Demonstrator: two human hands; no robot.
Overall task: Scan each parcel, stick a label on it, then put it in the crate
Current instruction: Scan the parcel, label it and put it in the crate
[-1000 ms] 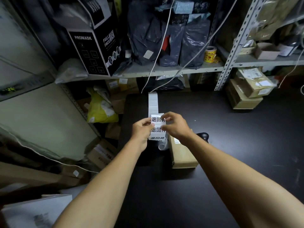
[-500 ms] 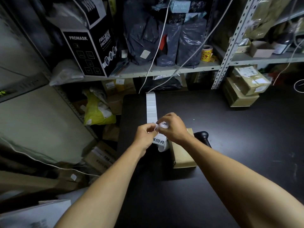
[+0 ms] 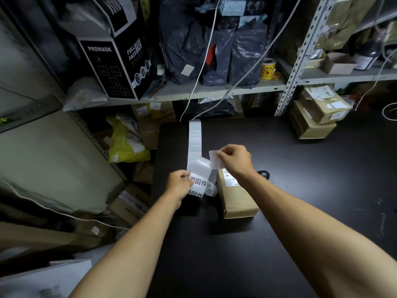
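1 parcel [image 3: 236,198], brown cardboard, lying flat on the dark table [image 3: 300,190]; landmark for all entries below. Shipping sticker already on its far top face.

1 label strip [image 3: 194,145], white backing, running from the table's far edge toward the parcel's far-left corner, its near end curling just left of the parcel. Printed labels with black characters show at that near end.

1 left hand [image 3: 179,184], left of the parcel, fingers pinched together on the printed end of the strip, holding it down.

1 right hand [image 3: 235,161], above the parcel's far end, thumb and forefinger clamped on 1 peeled label [image 3: 214,160], which hangs free of the backing, blank side toward the camera.

1 dark object [image 3: 263,174], just right of the parcel's far end, largely hidden by the right wrist; possibly the scanner, cannot tell.

Crate: not identified in view.

Handling note, step in hand (label application): judged best to keep the pinch at 1 corner only, lower the label onto bare cardboard nearer than the existing sticker, tack 1 edge, then smooth outward to avoid creases. Barcode should remain uncovered.
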